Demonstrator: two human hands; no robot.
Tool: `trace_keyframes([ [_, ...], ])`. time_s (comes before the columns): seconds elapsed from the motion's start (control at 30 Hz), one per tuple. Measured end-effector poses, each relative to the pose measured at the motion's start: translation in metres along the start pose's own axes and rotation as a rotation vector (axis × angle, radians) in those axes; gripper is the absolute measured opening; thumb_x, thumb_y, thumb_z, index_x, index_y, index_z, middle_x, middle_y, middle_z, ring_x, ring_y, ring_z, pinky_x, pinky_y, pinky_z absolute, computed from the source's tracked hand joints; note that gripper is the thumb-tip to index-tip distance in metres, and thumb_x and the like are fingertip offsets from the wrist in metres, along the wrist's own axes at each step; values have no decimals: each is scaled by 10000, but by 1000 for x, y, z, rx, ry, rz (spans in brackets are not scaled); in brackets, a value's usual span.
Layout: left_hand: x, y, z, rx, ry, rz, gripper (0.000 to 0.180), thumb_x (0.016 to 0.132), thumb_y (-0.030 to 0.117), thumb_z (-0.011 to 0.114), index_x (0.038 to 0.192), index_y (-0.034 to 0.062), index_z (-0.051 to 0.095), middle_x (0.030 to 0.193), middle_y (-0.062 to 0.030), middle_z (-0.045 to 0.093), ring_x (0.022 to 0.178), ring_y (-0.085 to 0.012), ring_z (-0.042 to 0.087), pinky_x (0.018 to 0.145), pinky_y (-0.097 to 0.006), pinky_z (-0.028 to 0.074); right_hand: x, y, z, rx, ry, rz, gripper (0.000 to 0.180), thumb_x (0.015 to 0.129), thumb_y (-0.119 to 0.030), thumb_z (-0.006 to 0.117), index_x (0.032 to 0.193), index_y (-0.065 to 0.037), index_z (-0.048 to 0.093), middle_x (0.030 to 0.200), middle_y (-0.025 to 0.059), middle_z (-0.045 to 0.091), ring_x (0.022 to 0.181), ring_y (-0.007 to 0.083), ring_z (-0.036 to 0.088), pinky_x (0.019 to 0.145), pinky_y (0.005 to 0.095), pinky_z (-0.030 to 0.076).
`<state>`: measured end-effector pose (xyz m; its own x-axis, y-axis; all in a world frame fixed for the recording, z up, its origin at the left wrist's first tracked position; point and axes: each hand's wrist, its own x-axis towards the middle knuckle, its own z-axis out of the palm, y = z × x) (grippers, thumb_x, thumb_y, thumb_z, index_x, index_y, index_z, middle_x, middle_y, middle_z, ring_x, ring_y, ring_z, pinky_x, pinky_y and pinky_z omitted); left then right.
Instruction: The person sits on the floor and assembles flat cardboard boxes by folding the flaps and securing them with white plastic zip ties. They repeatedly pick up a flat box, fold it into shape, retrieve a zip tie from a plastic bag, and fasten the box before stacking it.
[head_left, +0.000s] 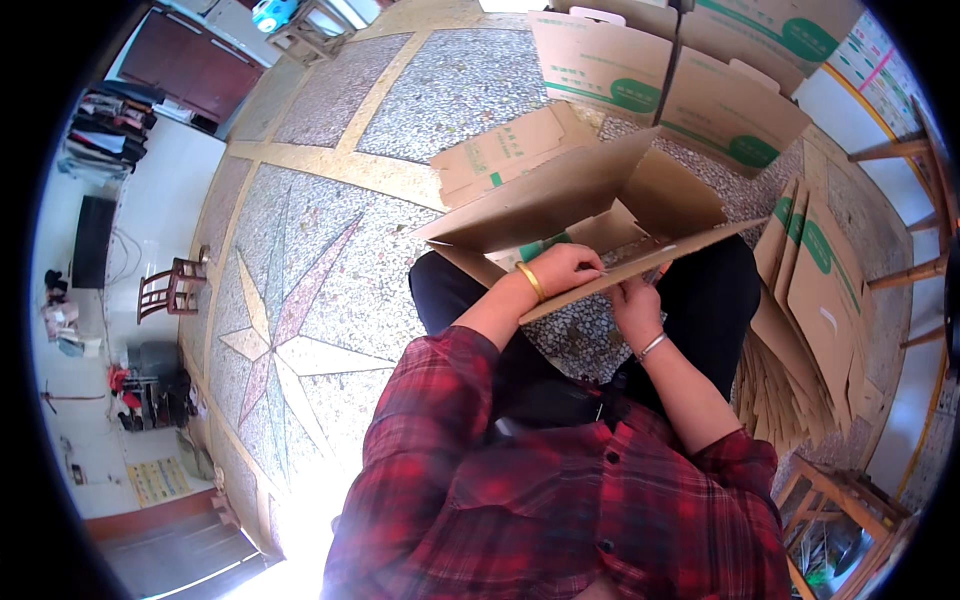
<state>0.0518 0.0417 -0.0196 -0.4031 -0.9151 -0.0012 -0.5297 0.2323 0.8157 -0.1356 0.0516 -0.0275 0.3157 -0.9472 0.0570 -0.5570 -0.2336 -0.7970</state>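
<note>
An open brown cardboard box (540, 208) rests tilted across my lap, its hollow facing up. My left hand (565, 268), with a gold bangle at the wrist, reaches over the box's near wall, and its bent fingers pinch that wall from the inside. Just to the right, my right hand (637, 312), wearing a silver bangle, is curled against the outer face of the same wall. Its fingertips are partly hidden by the cardboard. Inside the box, folded flaps and a patch of green print show.
Beyond the box a flat cardboard piece (505, 152) lies on the patterned stone floor (330, 240). Several printed boxes (610, 65) stand at the far right. Flattened cardboard sheets (815, 290) fan out by my right knee. A wooden stool (860, 500) stands near right; a chair (172, 290) is far left.
</note>
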Motion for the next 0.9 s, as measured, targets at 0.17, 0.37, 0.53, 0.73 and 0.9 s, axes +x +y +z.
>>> trace_keyframes([
  [0.17, -1, 8, 0, 102, 38, 85, 122, 791, 155, 608, 843, 45, 616, 819, -106, 604, 784, -271, 600, 706, -337, 482, -4, 12, 4, -51, 3, -58, 159, 789, -95, 604, 933, -31, 582, 815, 182, 629, 787, 355, 606, 651, 414, 487],
  [0.37, -3, 3, 0, 36, 57, 70, 113, 777, 150, 611, 832, 52, 617, 823, -97, 605, 781, -259, 602, 707, -329, 484, -3, 11, -6, -76, -17, -252, 179, 801, -120, 609, 966, -53, 589, 833, 183, 624, 796, 363, 601, 650, 420, 485],
  [0.53, 2, 3, 5, -21, 0, -9, 129, 772, 150, 616, 855, 52, 629, 856, -93, 620, 812, -230, 609, 741, -310, 483, -4, 20, -10, -119, -46, -181, 179, 789, -117, 621, 955, -57, 594, 825, 183, 621, 786, 370, 596, 639, 427, 486],
  [0.73, -2, -2, 0, -131, -76, -26, 145, 773, 160, 630, 867, 49, 634, 866, -94, 622, 837, -216, 608, 761, -306, 477, -9, 21, 4, -172, 80, -110, 150, 766, -91, 635, 904, -47, 598, 790, 184, 618, 775, 368, 596, 625, 425, 486],
  [0.9, 5, 2, 2, -26, -51, 10, 138, 773, 159, 636, 857, 50, 632, 841, -87, 610, 807, -219, 603, 734, -302, 474, -7, 21, -1, -158, 36, -134, 176, 763, -96, 636, 924, -35, 600, 825, 192, 617, 772, 374, 599, 637, 422, 486],
])
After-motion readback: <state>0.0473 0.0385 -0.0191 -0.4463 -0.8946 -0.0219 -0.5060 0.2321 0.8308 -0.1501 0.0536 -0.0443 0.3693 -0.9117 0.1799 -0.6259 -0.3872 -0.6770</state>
